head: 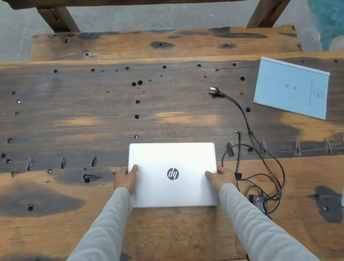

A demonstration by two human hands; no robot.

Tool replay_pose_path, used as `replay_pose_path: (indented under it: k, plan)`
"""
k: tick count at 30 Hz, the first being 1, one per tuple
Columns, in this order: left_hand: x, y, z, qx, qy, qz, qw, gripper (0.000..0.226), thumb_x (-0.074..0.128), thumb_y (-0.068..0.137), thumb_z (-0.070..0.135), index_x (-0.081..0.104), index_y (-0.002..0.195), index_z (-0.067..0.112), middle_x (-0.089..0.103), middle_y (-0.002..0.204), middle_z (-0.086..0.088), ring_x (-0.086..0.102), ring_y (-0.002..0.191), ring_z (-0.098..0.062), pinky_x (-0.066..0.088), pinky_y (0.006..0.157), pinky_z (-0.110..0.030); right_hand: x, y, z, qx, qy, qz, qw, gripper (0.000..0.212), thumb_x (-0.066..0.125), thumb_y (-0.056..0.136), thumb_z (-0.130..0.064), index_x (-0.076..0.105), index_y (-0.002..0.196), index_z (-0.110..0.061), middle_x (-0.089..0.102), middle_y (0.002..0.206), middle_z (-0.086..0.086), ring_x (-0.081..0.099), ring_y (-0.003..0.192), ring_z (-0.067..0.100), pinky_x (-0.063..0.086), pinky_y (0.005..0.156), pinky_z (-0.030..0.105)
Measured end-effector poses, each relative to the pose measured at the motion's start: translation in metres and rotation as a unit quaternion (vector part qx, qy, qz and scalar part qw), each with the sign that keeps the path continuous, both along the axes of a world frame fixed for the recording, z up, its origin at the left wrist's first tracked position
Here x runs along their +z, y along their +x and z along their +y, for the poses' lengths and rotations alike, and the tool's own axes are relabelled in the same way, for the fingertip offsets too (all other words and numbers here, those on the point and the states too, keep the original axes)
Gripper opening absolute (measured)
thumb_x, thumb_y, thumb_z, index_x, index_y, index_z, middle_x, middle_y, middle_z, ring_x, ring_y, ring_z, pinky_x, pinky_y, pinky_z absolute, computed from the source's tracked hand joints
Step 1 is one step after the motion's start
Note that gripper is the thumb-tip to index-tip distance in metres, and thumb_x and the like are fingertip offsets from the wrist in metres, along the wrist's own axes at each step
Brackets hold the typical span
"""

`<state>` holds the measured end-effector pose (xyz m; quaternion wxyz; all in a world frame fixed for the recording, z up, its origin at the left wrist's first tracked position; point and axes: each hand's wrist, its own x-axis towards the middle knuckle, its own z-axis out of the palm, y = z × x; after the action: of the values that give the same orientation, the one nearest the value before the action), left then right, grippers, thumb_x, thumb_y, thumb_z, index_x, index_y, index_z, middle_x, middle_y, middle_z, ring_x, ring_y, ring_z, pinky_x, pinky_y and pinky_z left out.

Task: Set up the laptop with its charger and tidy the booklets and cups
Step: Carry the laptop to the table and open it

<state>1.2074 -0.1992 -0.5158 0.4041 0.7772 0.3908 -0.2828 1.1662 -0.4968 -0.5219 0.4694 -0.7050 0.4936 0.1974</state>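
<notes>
Head view, item 1: silver laptop (173,174), lid shut, flat on wooden table (63,118), near edge. Left hand (126,179) and right hand (221,176) clamp its sides. Charger cable (246,122) loose just beside, unplugged. Risk: sliding laptop could snag cable, drag brick (259,202).

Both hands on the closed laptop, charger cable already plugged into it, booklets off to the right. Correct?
Not quite. In the head view the charger cable is not plugged in: its barrel tip lies loose on the table, right of the closed laptop. Left hand and right hand hold it; booklets sit right.
</notes>
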Motion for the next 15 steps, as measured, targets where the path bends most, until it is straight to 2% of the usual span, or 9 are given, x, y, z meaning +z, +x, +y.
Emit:
replay_pose_path:
  k: [3, 5, 7, 9, 12, 15]
  plan:
    - [-0.003, 0.002, 0.001, -0.018, 0.019, 0.004, 1.000, 0.049, 0.051, 0.100, 0.045, 0.062, 0.129, 0.007, 0.059, 0.139, -0.014, 0.054, 0.125, -0.037, 0.040, 0.103, -0.041, 0.000, 0.004, -0.003, -0.002, 0.004, 0.009, 1.000, 0.017, 0.081, 0.075, -0.021, 0.071, 0.081, -0.033, 0.068, 0.074, -0.013, 0.066, 0.076, 0.018, 0.052, 0.080, 0.030]
    - [-0.006, 0.003, 0.002, -0.035, 0.033, 0.006, 0.999, 0.049, 0.048, 0.100, 0.047, 0.065, 0.124, 0.007, 0.062, 0.134, -0.015, 0.056, 0.121, -0.037, 0.042, 0.100, -0.041, -0.001, 0.006, -0.006, -0.004, -0.009, 0.011, 1.000, 0.020, 0.082, 0.075, -0.022, 0.078, 0.093, -0.029, 0.069, 0.076, -0.009, 0.067, 0.084, 0.022, 0.052, 0.086, 0.030]
    - [-0.009, 0.002, 0.000, -0.047, 0.044, 0.009, 0.998, 0.049, 0.047, 0.101, 0.048, 0.066, 0.123, 0.009, 0.063, 0.133, -0.015, 0.057, 0.120, -0.037, 0.042, 0.098, -0.040, -0.002, 0.007, -0.007, -0.005, -0.029, 0.012, 0.999, 0.027, 0.082, 0.076, -0.022, 0.079, 0.103, -0.023, 0.064, 0.073, -0.011, 0.064, 0.087, 0.021, 0.047, 0.084, 0.025]
    - [-0.011, 0.000, -0.004, -0.056, 0.059, 0.012, 0.997, 0.049, 0.046, 0.101, 0.047, 0.067, 0.122, 0.008, 0.063, 0.131, -0.016, 0.055, 0.122, -0.039, 0.041, 0.098, -0.040, -0.003, 0.008, -0.009, -0.007, -0.039, 0.016, 0.999, 0.027, 0.082, 0.077, -0.022, 0.079, 0.104, -0.020, 0.064, 0.073, -0.009, 0.063, 0.087, 0.022, 0.047, 0.085, 0.024]
    - [-0.013, -0.002, -0.008, -0.078, 0.076, 0.003, 0.994, 0.048, 0.045, 0.103, 0.042, 0.069, 0.106, 0.000, 0.066, 0.122, -0.025, 0.052, 0.123, -0.041, 0.043, 0.102, -0.043, -0.003, 0.007, -0.009, -0.014, -0.051, 0.022, 0.998, 0.022, 0.083, 0.076, -0.020, 0.080, 0.097, -0.017, 0.063, 0.067, -0.008, 0.065, 0.087, 0.025, 0.047, 0.082, 0.023]
    - [-0.010, 0.000, -0.012, -0.075, 0.079, 0.009, 0.994, 0.047, 0.046, 0.103, 0.041, 0.070, 0.104, 0.000, 0.067, 0.119, -0.023, 0.057, 0.117, -0.039, 0.042, 0.090, -0.037, -0.006, 0.006, -0.010, -0.029, -0.062, 0.017, 0.998, 0.023, 0.083, 0.077, -0.019, 0.080, 0.100, -0.016, 0.062, 0.068, -0.006, 0.060, 0.088, 0.024, 0.042, 0.081, 0.020]
